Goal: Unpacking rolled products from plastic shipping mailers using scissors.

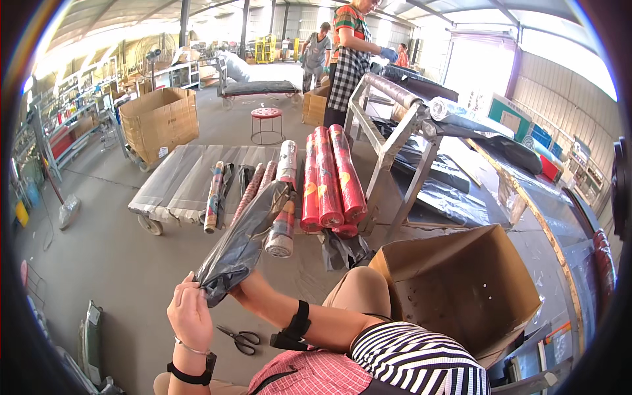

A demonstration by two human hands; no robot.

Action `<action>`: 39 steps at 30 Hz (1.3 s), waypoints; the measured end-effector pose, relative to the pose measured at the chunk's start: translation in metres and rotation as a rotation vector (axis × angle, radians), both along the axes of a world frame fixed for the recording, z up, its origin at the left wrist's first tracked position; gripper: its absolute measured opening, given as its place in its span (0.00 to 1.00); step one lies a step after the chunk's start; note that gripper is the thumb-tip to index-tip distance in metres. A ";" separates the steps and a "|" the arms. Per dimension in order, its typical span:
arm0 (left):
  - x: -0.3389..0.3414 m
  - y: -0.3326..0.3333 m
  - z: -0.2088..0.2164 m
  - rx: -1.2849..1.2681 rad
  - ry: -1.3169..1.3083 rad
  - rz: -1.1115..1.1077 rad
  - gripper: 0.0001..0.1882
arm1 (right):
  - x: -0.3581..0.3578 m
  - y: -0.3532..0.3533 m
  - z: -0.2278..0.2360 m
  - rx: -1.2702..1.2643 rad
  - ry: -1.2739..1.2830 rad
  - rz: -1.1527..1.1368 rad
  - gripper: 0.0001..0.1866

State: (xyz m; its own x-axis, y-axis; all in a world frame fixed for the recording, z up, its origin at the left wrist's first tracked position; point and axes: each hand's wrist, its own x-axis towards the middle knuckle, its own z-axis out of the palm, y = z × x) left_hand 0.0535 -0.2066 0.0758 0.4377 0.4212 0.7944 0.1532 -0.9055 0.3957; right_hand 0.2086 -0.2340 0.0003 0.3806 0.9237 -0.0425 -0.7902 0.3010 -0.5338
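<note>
Low wheeled platform [153, 184] with red wrapped rolls [331, 178] at its right end; from among the patterned rolls [286, 161] just left of these, a dark plastic sleeve [241, 239] slants to the near left, though whether it encloses a roll cannot be told. The left hand [189, 304] pinches the sleeve's near end between its fingers, while the right hand [248, 283] is largely hidden by the plastic, its fingers unreadable. Even tension and flattened folds should serve best, well above the scissors [243, 340] on the floor.
</note>
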 end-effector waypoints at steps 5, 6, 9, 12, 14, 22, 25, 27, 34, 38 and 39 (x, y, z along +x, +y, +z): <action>0.002 0.015 -0.010 -0.131 -0.051 -0.032 0.03 | 0.007 0.008 0.004 -0.002 -0.047 -0.082 0.10; 0.001 0.020 -0.011 -0.186 -0.009 -0.028 0.04 | 0.004 0.013 0.003 -0.061 0.005 -0.152 0.12; -0.009 0.030 -0.016 0.013 0.041 0.163 0.13 | 0.008 0.024 0.000 0.032 -0.221 -0.270 0.15; -0.014 0.029 -0.025 -0.071 0.154 0.106 0.29 | 0.003 0.031 -0.011 -0.068 -0.233 -0.294 0.16; -0.012 0.024 -0.031 -0.125 0.245 0.120 0.33 | -0.001 0.035 -0.017 -0.061 -0.417 -0.453 0.16; -0.005 0.021 -0.035 -0.149 0.339 0.238 0.39 | -0.018 0.027 -0.011 -0.069 -0.776 -0.444 0.19; -0.005 0.023 -0.038 -0.205 0.353 0.291 0.41 | -0.027 0.022 -0.008 -0.014 -0.899 -0.379 0.18; -0.007 0.027 -0.042 -0.236 0.375 0.355 0.41 | -0.032 0.020 -0.007 -0.001 -1.007 -0.452 0.16; -0.010 0.039 -0.056 -0.279 0.282 0.288 0.38 | -0.038 0.016 -0.003 -0.068 -1.118 -0.584 0.13; -0.002 0.041 -0.070 -0.592 0.182 0.307 0.38 | -0.039 0.014 -0.007 -0.048 -1.032 -0.603 0.14; 0.000 0.042 -0.073 -0.738 0.184 0.286 0.37 | -0.038 0.013 -0.009 -0.075 -1.062 -0.600 0.14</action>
